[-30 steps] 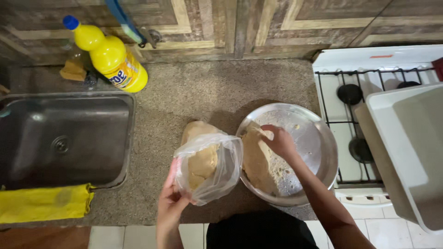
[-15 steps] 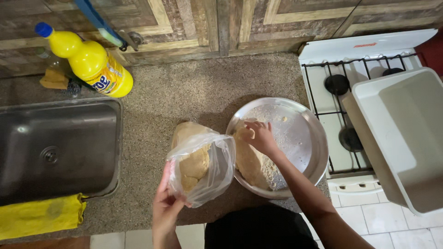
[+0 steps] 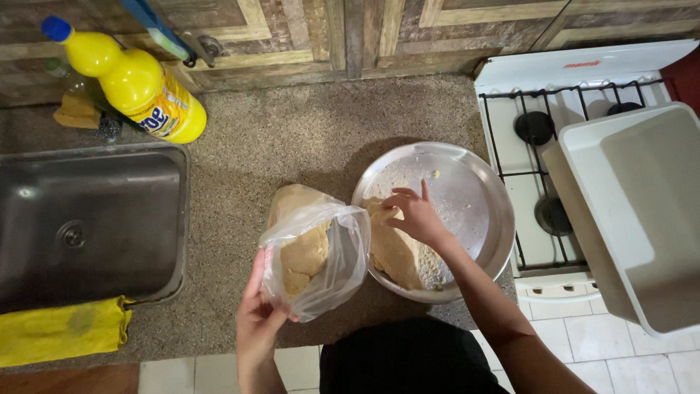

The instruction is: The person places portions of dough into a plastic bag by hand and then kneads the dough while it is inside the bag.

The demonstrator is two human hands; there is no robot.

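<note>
Left hand (image 3: 257, 321) pinches the bag (image 3: 315, 255) low, its mouth gaping. Right hand (image 3: 415, 214), half-open, paws soft crumbly dough (image 3: 394, 252) in the pan (image 3: 474, 197). Scoop from underneath, I'd say.

Speckled counter (image 3: 292, 138): metal bowl (image 3: 474, 211), yellow bottle (image 3: 138, 84)

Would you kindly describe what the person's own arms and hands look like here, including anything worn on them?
Both forearms are bare, with no sleeves in view. The left hand and right hand wear no gloves, and no rings, watch or bracelets can be seen. A dark garment covers the torso below.
</note>
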